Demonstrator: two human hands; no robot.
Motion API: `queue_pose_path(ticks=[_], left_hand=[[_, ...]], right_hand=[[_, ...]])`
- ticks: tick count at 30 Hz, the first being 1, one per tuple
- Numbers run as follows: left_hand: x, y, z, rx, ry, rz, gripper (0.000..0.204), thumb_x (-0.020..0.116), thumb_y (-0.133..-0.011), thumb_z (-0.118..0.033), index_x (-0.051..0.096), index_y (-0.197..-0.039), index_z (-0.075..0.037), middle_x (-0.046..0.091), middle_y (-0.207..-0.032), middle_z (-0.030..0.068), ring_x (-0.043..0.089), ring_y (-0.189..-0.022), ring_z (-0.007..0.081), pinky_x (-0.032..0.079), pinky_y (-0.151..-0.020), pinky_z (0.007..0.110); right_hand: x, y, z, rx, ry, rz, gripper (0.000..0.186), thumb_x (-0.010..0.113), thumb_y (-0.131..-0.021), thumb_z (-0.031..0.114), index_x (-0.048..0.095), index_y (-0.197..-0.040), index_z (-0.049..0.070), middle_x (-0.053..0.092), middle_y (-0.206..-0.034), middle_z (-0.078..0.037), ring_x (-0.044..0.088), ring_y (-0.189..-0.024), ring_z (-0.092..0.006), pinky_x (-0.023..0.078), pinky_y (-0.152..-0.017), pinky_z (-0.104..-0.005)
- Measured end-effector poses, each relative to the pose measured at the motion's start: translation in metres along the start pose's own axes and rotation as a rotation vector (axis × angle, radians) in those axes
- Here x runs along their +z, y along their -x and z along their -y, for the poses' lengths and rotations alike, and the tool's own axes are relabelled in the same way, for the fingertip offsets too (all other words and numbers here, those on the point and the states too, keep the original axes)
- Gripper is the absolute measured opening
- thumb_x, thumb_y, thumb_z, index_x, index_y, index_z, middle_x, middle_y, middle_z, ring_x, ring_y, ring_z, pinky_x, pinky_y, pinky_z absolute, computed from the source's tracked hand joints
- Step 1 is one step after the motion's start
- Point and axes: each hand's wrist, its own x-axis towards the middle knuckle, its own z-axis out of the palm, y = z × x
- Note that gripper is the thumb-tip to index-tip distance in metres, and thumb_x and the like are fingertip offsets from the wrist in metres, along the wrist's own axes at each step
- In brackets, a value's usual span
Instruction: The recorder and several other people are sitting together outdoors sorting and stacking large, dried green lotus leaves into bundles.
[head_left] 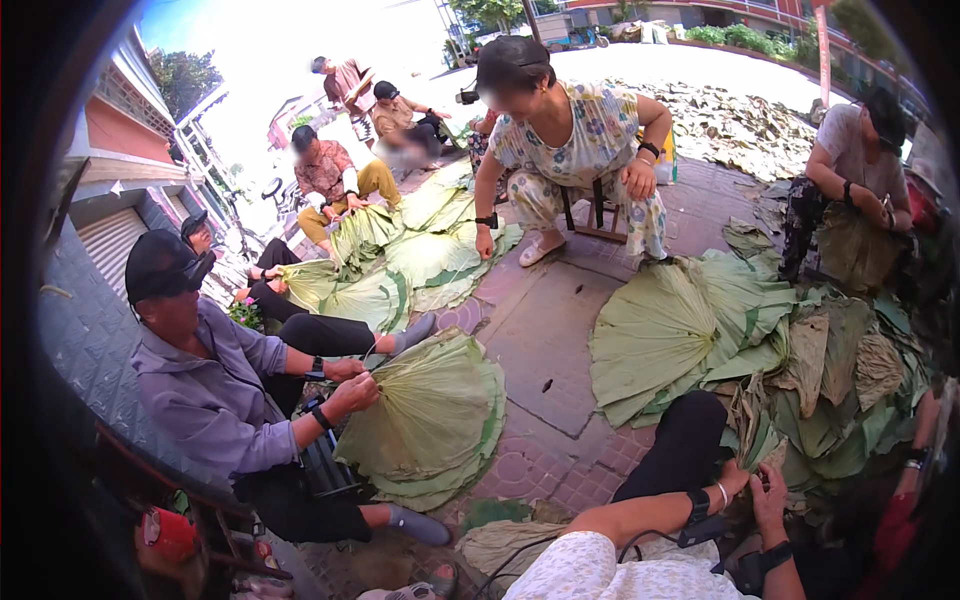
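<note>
At the lower right, my left hand (pixel 735 480) is closed on a folded, wrinkled lotus leaf (pixel 757 438). My right hand (pixel 769 497) is closed at the lower edge of the same leaf, close beside my left. Exactly how the right fingertips grip is hard to see. Both wrists wear black bands. Just beyond my hands lies a heap of greenish-brown lotus leaves (pixel 850 420), some folded and dry. A fanned stack of flat pale green leaves (pixel 655 340) is spread on the paving, past my bent knee (pixel 685 440).
A person in a purple jacket (pixel 215 375) at left handles a leaf stack (pixel 430 420). Across from me sits a person in flowered clothes (pixel 570 135); another (pixel 850 170) works at far right. More leaves (pixel 390 260) lie behind. Dark cables (pixel 535 545) run beside my left arm.
</note>
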Motion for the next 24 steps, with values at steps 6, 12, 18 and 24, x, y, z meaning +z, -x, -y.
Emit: queue_pose_path(ticks=[6,12,18,24], left_hand=[[-0.002,-0.006,0.005,0.043,0.003,-0.006,0.036,0.059,-0.067,-0.009,0.055,-0.101,0.002,0.061,-0.089,0.0115,0.059,-0.073,0.0166,0.047,-0.061,0.029],[0.001,0.001,0.0,-0.011,-0.118,0.111,0.038,0.062,-0.063,-0.009,0.056,-0.099,0.002,0.06,-0.084,0.0105,0.057,-0.067,0.0157,0.044,-0.055,0.029],[0.007,0.004,0.004,0.056,-0.216,0.261,0.04,0.064,-0.058,-0.01,0.057,-0.096,0.002,0.061,-0.08,0.0104,0.058,-0.071,0.0187,0.046,-0.062,0.031],[-0.003,-0.005,0.014,0.102,-0.192,0.25,0.041,0.064,-0.06,-0.006,0.056,-0.1,0.001,0.061,-0.089,0.0113,0.058,-0.08,0.0188,0.045,-0.071,0.03]], right_hand=[[-0.002,0.003,-0.007,-0.016,0.086,0.078,0.043,0.059,-0.073,0.013,0.047,-0.111,-0.002,0.049,-0.111,-0.019,0.046,-0.106,-0.0339,0.037,-0.092,-0.0374],[-0.01,0.011,-0.018,0.016,0.067,0.038,0.039,0.056,-0.073,0.006,0.047,-0.11,-0.002,0.05,-0.106,-0.02,0.049,-0.099,-0.035,0.039,-0.087,-0.0382],[-0.014,0.018,-0.032,-0.021,0.162,-0.113,0.034,0.054,-0.075,0.009,0.049,-0.107,-0.001,0.053,-0.1,-0.02,0.052,-0.091,-0.0371,0.041,-0.081,-0.0396],[-0.033,0.002,-0.046,0.002,0.075,-0.084,0.026,0.051,-0.078,0.009,0.054,-0.101,-0.003,0.057,-0.085,-0.02,0.055,-0.083,-0.035,0.043,-0.076,-0.0375]])
